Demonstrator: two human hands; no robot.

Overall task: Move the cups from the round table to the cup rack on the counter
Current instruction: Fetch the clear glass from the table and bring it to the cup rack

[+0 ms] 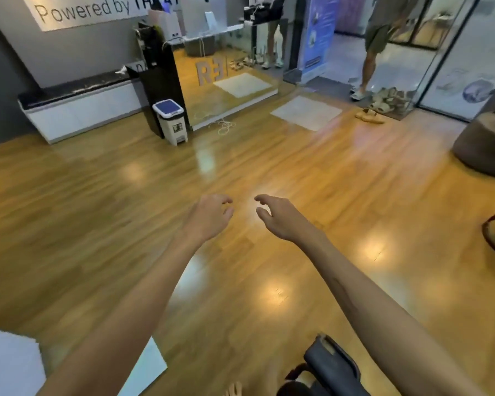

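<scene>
No cup, round table or rack shows anywhere near either grip. The left hand [209, 215] and right hand [277, 217] reach forward side by side, fingers loosely curled, holding nothing, above a glossy wooden floor [97, 210]. A pedal bin [170, 121] stands by a low white surface [77, 110] along the far wall.

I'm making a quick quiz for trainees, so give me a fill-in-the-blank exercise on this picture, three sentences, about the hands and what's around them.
1. The left hand and the right hand are both held out over the wooden ____.
2. Neither hand holds a ____.
3. The pedal bin by the black cabinet has a ____ lid.

Missing words: floor; cup; blue
</scene>
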